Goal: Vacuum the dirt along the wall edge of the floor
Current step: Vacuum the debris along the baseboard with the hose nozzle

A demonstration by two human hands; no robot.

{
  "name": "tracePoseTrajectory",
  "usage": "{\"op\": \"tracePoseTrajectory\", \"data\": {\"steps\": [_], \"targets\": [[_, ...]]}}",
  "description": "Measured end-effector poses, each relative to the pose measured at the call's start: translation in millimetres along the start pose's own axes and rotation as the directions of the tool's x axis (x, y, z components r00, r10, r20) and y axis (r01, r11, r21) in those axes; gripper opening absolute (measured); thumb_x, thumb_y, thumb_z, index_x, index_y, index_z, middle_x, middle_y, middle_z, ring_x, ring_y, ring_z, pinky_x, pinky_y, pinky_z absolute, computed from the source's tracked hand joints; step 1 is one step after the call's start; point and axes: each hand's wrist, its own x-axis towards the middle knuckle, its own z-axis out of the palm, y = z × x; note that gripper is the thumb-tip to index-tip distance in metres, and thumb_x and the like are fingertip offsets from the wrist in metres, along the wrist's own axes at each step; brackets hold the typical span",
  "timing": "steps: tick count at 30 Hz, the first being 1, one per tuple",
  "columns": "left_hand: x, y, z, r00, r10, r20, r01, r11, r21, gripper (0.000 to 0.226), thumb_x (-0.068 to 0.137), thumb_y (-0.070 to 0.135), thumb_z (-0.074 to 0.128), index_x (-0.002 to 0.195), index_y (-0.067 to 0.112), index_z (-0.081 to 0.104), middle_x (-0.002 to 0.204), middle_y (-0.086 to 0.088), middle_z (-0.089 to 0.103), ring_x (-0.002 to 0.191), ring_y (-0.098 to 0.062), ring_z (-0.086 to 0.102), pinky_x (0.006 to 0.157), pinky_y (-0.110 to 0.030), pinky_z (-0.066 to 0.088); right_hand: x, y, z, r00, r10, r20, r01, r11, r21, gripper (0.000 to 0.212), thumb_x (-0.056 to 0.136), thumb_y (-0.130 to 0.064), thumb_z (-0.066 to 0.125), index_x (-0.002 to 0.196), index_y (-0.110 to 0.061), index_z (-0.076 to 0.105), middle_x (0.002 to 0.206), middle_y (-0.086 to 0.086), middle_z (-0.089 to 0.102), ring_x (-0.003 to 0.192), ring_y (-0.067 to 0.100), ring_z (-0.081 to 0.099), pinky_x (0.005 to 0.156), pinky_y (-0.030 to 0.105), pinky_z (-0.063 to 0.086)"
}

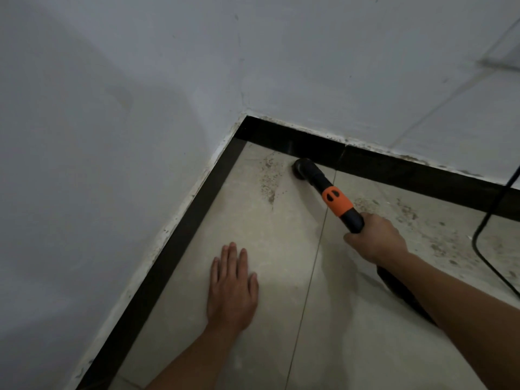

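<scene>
The vacuum nozzle (302, 168) sits head-down on the beige tiled floor (275, 237), with its round black tip right against the black skirting board (281, 140) at the foot of the white wall (323, 80). The room corner lies a little to the left of the nozzle. Behind the nozzle the black tube carries an orange band (336, 200) and slants back towards the person. The right grip (375, 241), a bare hand, is wrapped round the tube just behind that band, fingers curled over it and thumb underneath. A dark hose (399, 289) shows past the right forearm, farther from the nozzle. The dirt (267, 180) lies as a speckled brown streak just left of the nozzle, running from the skirting board out across the tile. A second dusty patch (409, 213) spreads to the right of the nozzle, beyond the right grip. The left grip (232, 288) lies flat on the tile, well back from the nozzle and left of it, palm down, fingers straight and close together, holding nothing. A thin black cable (478, 237) loops over the floor far to the right of the nozzle.
</scene>
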Motion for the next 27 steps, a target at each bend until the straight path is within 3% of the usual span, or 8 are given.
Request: {"op": "tracePoseTrajectory", "data": {"steps": [4,9,12,16,19,22,27], "targets": [[0,0,1,1.0,-0.001,0.006,0.001,1.0,0.002,0.061,0.095,0.038,0.023,0.148,0.01,0.037,0.158,-0.014,0.024,0.148,-0.026,0.017,0.12,-0.042,0.016,-27,5,4,1.0,-0.016,0.012,0.016,1.0,0.01,0.03,0.077,-0.03,0.075,0.095,-0.029,0.052,0.073,-0.004,0.06,0.063,0.012,0.058,0.051,0.025,0.04],[0,-1,3,1.0,-0.004,0.018,0.003,1.0,0.015,0.06,0.097,0.039,0.023,0.15,0.011,0.032,0.16,-0.013,0.019,0.149,-0.025,0.012,0.121,-0.042,0.012,-103,29,12,0.983,-0.126,0.135,0.15,0.969,-0.194,0.025,0.081,-0.038,0.067,0.091,-0.035,0.045,0.068,-0.015,0.054,0.056,-0.001,0.049,0.044,0.019,0.03],[0,0,2,1.0,-0.006,0.01,0.006,1.0,0.011,0.062,0.096,0.039,0.021,0.149,0.01,0.035,0.158,-0.014,0.023,0.148,-0.026,0.015,0.12,-0.043,0.016,-115,28,14,0.97,-0.17,0.175,0.209,0.948,-0.239,0.024,0.081,-0.042,0.064,0.093,-0.036,0.044,0.068,-0.013,0.053,0.056,0.001,0.048,0.045,0.017,0.029],[1,1,0,1.0,-0.004,-0.001,0.004,1.0,0.001,0.062,0.094,0.038,0.024,0.145,0.008,0.041,0.156,-0.016,0.029,0.146,-0.027,0.023,0.118,-0.045,0.022,-78,3,14,0.972,-0.215,0.098,0.229,0.958,-0.172,0.024,0.081,-0.037,0.068,0.091,-0.034,0.047,0.07,-0.011,0.055,0.06,0.012,0.054,0.047,0.023,0.032],[1,0,1,1.0,-0.001,0.005,0.001,1.0,0.005,0.061,0.095,0.039,0.024,0.146,0.009,0.04,0.157,-0.015,0.027,0.147,-0.026,0.021,0.119,-0.044,0.021,-37,-19,13,0.989,-0.15,0.011,0.151,0.988,-0.043,0.022,0.079,-0.03,0.071,0.09,-0.03,0.052,0.068,-0.008,0.057,0.058,0.009,0.055,0.048,0.022,0.035],[1,0,3,1.0,-0.006,0.01,0.005,1.0,0.012,0.062,0.096,0.04,0.022,0.149,0.011,0.035,0.158,-0.013,0.022,0.148,-0.025,0.015,0.12,-0.043,0.014,-8,-31,13,0.994,-0.105,0.018,0.105,0.994,0.009,0.024,0.079,-0.027,0.073,0.094,-0.027,0.055,0.073,-0.002,0.061,0.064,0.015,0.059,0.055,0.027,0.045],[2,-1,4,1.0,-0.005,0.021,0.005,1.0,0.02,0.061,0.095,0.039,0.026,0.147,0.009,0.039,0.157,-0.014,0.026,0.147,-0.027,0.019,0.119,-0.044,0.016,17,-44,11,0.996,-0.091,0.023,0.089,0.994,0.065,0.024,0.078,-0.025,0.075,0.095,-0.022,0.058,0.074,0.003,0.062,0.066,0.019,0.061,0.056,0.029,0.044]]}}
